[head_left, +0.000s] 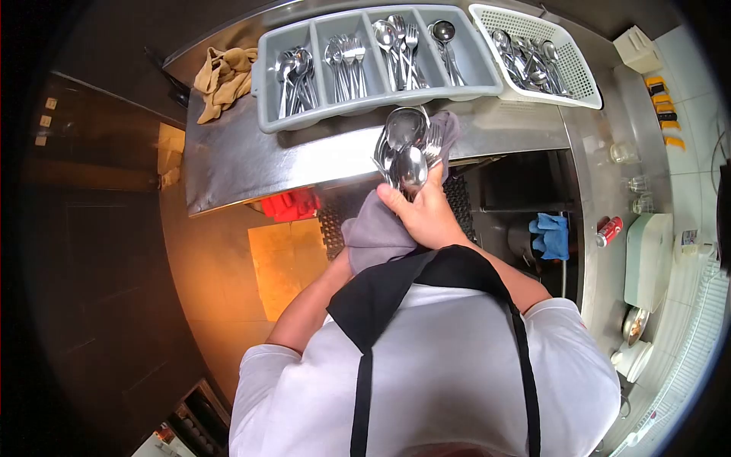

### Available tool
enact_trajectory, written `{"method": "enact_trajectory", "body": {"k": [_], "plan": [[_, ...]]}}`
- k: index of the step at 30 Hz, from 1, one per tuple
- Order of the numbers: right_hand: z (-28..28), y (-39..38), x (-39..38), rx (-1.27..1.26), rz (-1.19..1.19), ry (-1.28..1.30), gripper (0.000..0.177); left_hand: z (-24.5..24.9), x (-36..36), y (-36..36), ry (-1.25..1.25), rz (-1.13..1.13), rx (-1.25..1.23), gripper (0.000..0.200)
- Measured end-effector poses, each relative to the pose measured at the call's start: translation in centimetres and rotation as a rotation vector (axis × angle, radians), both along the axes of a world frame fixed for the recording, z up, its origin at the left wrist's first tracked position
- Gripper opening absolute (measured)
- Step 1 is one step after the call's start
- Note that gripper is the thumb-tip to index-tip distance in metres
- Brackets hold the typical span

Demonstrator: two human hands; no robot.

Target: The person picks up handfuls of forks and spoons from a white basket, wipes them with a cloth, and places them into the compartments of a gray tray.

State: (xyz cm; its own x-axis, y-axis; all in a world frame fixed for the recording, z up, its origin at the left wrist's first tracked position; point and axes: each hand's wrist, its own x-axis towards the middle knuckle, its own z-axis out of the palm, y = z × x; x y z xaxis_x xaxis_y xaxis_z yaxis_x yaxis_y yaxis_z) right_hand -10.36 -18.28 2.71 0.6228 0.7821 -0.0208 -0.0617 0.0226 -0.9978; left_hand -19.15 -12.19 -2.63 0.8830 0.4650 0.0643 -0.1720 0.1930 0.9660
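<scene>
My right hand [428, 216] is closed around a bunch of spoons and forks [411, 164], their bowls and tines facing away from me. A large round-bowled spoon [406, 128] is among them. A greyish-purple cloth [378, 232] hangs below the bunch, and part of it shows behind the cutlery on the right. My left forearm [308, 301] reaches up to this cloth, which hides the left hand and its fingers. Just beyond the bunch, on the steel counter, stands a grey cutlery tray [381, 100] whose compartments hold spoons, forks and a dark-bowled ladle [443, 32].
Right of the tray, a white perforated basket [586, 72] holds loose cutlery. A crumpled tan cloth [225, 80] lies at the left end of the steel counter [244, 164]. A blue cloth [550, 234] hangs at lower right, near a red can [609, 231] on the side counter.
</scene>
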Motion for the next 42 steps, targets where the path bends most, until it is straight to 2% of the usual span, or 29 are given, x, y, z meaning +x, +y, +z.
{"method": "enact_trajectory", "body": {"k": [1, 3, 4, 6, 8, 10, 13, 15, 16, 17, 19, 20, 22, 23, 24, 26, 27, 28, 29, 30, 33, 35, 36, 39, 40, 41, 42], "plan": [[-0.1, -0.5, 0.7, -0.056, 0.038, -0.069, 0.066, 0.1, 0.2, 0.0, 0.017, -0.005, 0.018, 0.035], [0.7, -1.2, 1.1, -0.026, 0.069, -0.103, 0.069, 0.3, 0.6, -0.1, 0.041, -0.006, 0.048, 0.035], [1.7, -1.2, 0.9, 0.080, 0.072, 0.057, 0.090, 0.5, 0.7, -0.1, 0.050, -0.006, 0.052, 0.035], [1.4, -2.2, 2.1, -0.101, 0.163, -0.545, 0.095, 0.6, 0.9, -0.1, 0.053, -0.012, 0.046, 0.035], [0.3, -2.7, 1.9, -0.119, 0.173, -0.381, 0.101, 0.6, 1.3, -0.2, 0.035, -0.005, 0.017, 0.036], [-0.3, -2.2, 1.7, -0.033, 0.064, -0.335, 0.098, 0.4, 2.3, -0.8, 0.004, 0.018, -0.019, 0.036], [1.1, -1.5, 1.9, 0.114, -0.008, 0.176, 0.065, 0.7, 3.4, -1.1, 0.108, 0.076, 0.078, 0.036], [-0.8, -0.8, 4.1, 0.061, 0.093, 0.339, 0.047, 1.7, 3.4, -0.4, 0.500, 0.037, 0.407, 0.038], [0.0, 0.1, 3.9, 0.130, -0.008, 0.466, 0.029, 2.3, 3.2, 0.1, 0.698, 0.012, 0.568, 0.039], [0.4, 0.8, 3.9, 0.113, -0.006, 0.498, 0.029, 1.8, 3.0, 0.8, 0.756, -0.035, 0.743, 0.041], [-1.6, 2.9, 3.0, 0.185, -0.146, 0.381, 0.027, -1.6, 1.9, 2.6, 0.578, -0.052, 1.021, 0.044], [-2.3, 3.4, 2.6, 0.145, -0.162, 0.199, 0.027, -2.7, 1.5, 3.4, 0.492, -0.041, 1.078, 0.046], [-2.7, 3.1, 1.5, 0.116, -0.161, 0.146, 0.034, -1.8, 1.0, 2.4, 0.571, 0.147, 0.783, 0.052], [-3.8, 2.9, 0.9, 0.142, -0.172, 0.153, 0.038, -2.0, 0.6, 2.1, 0.628, 0.098, 0.743, 0.054], [-4.5, 2.3, 0.8, 0.052, -0.152, 0.237, 0.048, -2.2, 0.3, 1.9, 0.687, 0.047, 0.705, 0.057], [-3.5, 1.2, 1.2, -0.024, -0.080, 0.303, 0.044, 2.0, 0.4, 0.6, 0.891, -0.039, 0.614, 0.059], [-2.9, 0.6, 1.4, -0.065, -0.042, 0.334, 0.042, 2.9, 0.8, 0.0, 0.923, -0.007, 0.506, 0.056], [-2.6, 0.1, 1.7, -0.077, 0.034, 0.413, 0.047, 3.8, 1.3, -0.6, 0.952, 0.030, 0.399, 0.054], [-2.4, -0.4, 2.5, -0.198, 0.195, 0.204, 0.049, 4.7, 1.7, -1.2, 0.979, 0.074, 0.294, 0.051], [-2.2, -1.0, 3.6, -0.313, 0.355, -0.006, 0.052, 3.5, 1.5, -1.2, 0.814, 0.079, 0.243, 0.051], [-1.5, -1.5, 4.5, -0.229, 0.494, -0.162, 0.063, -0.2, 0.2, -0.6, 0.336, 0.094, 0.120, 0.050], [-0.3, -1.3, 4.6, -0.076, 0.443, 0.176, 0.068, -1.3, -0.3, -0.1, 0.082, 0.067, 0.069, 0.049], [-0.9, -1.2, 5.0, -0.263, 0.338, 0.103, 0.091, -1.1, -0.1, 0.1, 0.025, 0.047, 0.048, 0.049], [-1.0, -1.0, 6.7, -0.171, 0.176, -0.259, 0.115, -0.3, 0.3, 0.8, 0.007, -0.012, -0.073, 0.047], [-1.7, -0.1, 6.5, 0.077, 0.147, 0.119, 0.121, -0.2, 0.3, 0.8, -0.014, -0.044, -0.234, 0.047], [-1.9, 0.8, 6.5, 0.196, 0.235, 0.281, 0.117, -0.3, 0.4, 0.6, -0.043, -0.066, -0.428, 0.047], [-1.3, 1.0, 5.8, 0.222, 0.209, 0.221, 0.108, -0.5, 0.7, 0.5, -0.081, -0.077, -0.645, 0.046]]}}
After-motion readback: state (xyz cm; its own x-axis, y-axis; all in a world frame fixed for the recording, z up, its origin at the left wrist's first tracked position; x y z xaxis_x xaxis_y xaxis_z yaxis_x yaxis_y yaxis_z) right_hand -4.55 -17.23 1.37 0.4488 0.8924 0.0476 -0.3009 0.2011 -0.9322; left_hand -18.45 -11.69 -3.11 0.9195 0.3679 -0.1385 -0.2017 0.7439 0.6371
